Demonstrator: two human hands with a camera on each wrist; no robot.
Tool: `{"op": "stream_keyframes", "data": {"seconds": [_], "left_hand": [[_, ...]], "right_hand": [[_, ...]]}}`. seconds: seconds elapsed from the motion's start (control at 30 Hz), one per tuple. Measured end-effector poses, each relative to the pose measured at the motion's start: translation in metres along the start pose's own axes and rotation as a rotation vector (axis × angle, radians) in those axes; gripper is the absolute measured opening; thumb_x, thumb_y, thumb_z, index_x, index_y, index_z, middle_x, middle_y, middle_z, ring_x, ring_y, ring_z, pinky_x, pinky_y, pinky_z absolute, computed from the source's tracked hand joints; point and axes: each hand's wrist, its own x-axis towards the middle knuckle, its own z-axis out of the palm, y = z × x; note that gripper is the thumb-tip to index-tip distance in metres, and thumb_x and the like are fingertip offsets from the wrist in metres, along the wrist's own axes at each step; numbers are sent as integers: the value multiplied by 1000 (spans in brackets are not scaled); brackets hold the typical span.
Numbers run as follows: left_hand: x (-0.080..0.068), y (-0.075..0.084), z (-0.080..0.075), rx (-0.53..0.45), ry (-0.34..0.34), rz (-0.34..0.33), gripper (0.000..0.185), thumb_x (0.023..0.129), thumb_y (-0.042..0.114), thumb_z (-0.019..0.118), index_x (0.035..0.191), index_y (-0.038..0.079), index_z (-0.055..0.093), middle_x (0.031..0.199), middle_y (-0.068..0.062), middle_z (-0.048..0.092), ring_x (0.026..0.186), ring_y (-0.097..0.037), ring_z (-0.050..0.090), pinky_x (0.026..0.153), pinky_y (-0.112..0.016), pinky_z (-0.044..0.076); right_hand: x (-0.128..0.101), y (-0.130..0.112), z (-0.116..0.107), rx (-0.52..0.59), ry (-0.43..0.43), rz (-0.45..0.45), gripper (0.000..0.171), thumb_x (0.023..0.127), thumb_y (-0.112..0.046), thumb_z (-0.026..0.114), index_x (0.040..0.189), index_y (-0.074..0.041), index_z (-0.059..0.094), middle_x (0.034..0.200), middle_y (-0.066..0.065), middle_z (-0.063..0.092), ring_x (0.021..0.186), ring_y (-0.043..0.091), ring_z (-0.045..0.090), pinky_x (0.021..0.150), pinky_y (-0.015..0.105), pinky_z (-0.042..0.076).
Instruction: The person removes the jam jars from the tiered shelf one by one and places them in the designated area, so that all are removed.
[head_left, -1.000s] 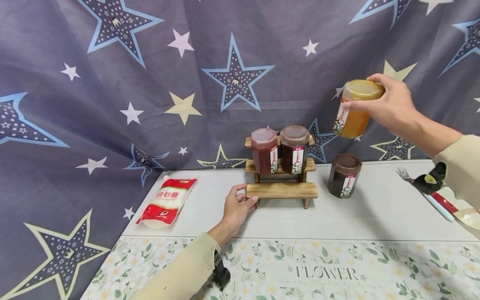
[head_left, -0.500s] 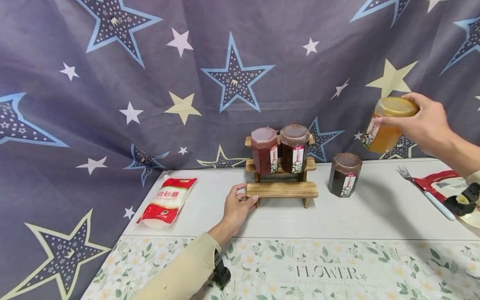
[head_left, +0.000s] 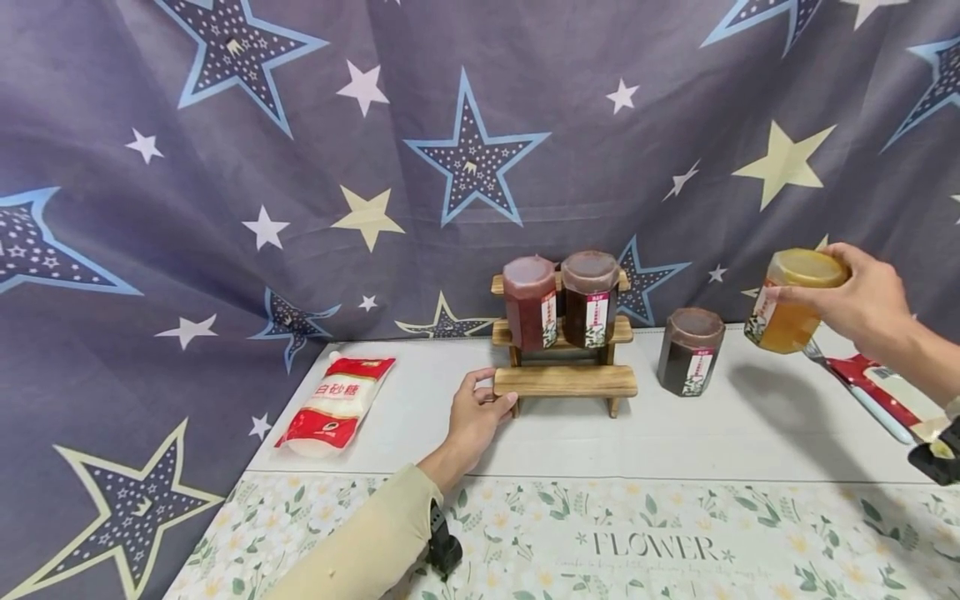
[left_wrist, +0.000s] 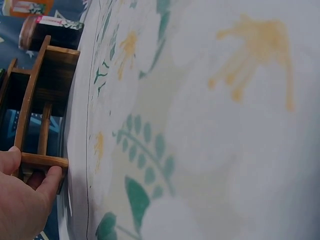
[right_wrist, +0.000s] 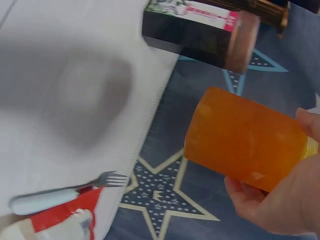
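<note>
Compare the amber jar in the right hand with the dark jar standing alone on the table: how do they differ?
The amber jar holds orange-yellow contents; the dark jar looks deep brown. The amber jar is held off the table, tilted, in the right hand; the dark jar stands upright on the table, beside the wooden rack. Both are similar lidded jars with white labels.

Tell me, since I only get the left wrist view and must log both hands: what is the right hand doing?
Observer: The right hand holds a tilted orange jar above the table.
Operator: What sits on the wooden rack?
Observer: A red jar and a brown jar stand on its upper shelf.
Operator: Anything left of the left hand?
Observer: A sugar pouch lies flat there.
</note>
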Motion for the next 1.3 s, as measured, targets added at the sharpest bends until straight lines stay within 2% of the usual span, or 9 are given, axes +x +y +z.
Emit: {"op": "stream_keyframes", "data": {"seconds": [0.1, 0.27, 0.47, 0.57, 0.67, 0.87, 0.97, 1.1, 1.3], "left_hand": [[0, -1, 0, -5, -2, 0, 51, 87, 0, 69, 132, 5, 47, 92, -13, 65, 78, -16, 65, 82, -36, 58], [-1, 0, 0, -2, -6, 4, 51, 87, 0, 69, 133, 5, 47, 92, -13, 65, 79, -16, 65, 82, -36, 58], [-1, 1, 0, 4, -7, 1, 51, 87, 1, 69, 133, 5, 47, 93, -14, 65, 82, -19, 65, 83, -37, 58], [-1, 0, -1, 5, -7, -1, 51, 87, 1, 69, 133, 5, 47, 94, -15, 65, 83, -19, 66, 83, -37, 58], [-1, 0, -1, 4, -10, 4, 51, 87, 0, 68, 133, 5, 46, 95, -16, 65, 85, -22, 66, 83, -38, 58], [-1, -1, 0, 1, -11, 6, 51, 87, -1, 69, 133, 4, 46, 95, -16, 65, 89, -28, 66, 83, -38, 58], [-1, 0, 0, 3, -10, 8, 51, 87, -1, 68, 133, 5, 46, 95, -15, 65, 89, -28, 67, 83, -38, 58], [-1, 1, 0, 1, -8, 8, 51, 87, -1, 68, 133, 6, 47, 95, -16, 65, 88, -28, 67, 83, -38, 58], [-1, 0, 0, 4, -6, 1, 51, 88, 0, 68, 133, 6, 46, 96, -16, 65, 87, -24, 66, 84, -37, 58]], "right_hand": [[-4, 9, 7, -12, 3, -6, 86, 79, -51, 74, 135, 5, 38, 115, 30, 48, 98, 41, 49, 51, 11, 37], [-12, 22, 16, 2, -33, -19, 86, 78, -46, 78, 134, 7, 38, 113, 30, 49, 92, 35, 51, 50, 11, 40], [-19, 33, 29, 50, -80, -25, 85, 77, -39, 81, 136, 6, 38, 116, 30, 51, 78, 3, 48, 55, 6, 42], [-22, 37, 35, 81, -89, -17, 87, 78, -37, 81, 139, 6, 36, 119, 29, 51, 78, -5, 43, 57, 4, 40], [-25, 41, 39, 92, -89, -12, 88, 77, -38, 81, 139, 5, 37, 120, 29, 51, 82, -1, 45, 58, 3, 39], [-28, 47, 47, 100, -106, 9, 90, 78, -38, 81, 141, 6, 33, 123, 32, 48, 97, 30, 51, 57, 4, 40], [-30, 48, 49, 96, -98, 9, 89, 77, -38, 82, 140, 5, 35, 121, 31, 49, 90, 18, 52, 58, 4, 40], [-30, 49, 50, 98, -91, -6, 88, 74, -38, 84, 138, 2, 39, 118, 27, 51, 79, -5, 44, 58, 3, 41], [-30, 49, 50, 135, -117, -9, 88, 74, -35, 85, 138, 2, 37, 118, 23, 50, 77, -11, 42, 60, 3, 41]]}}
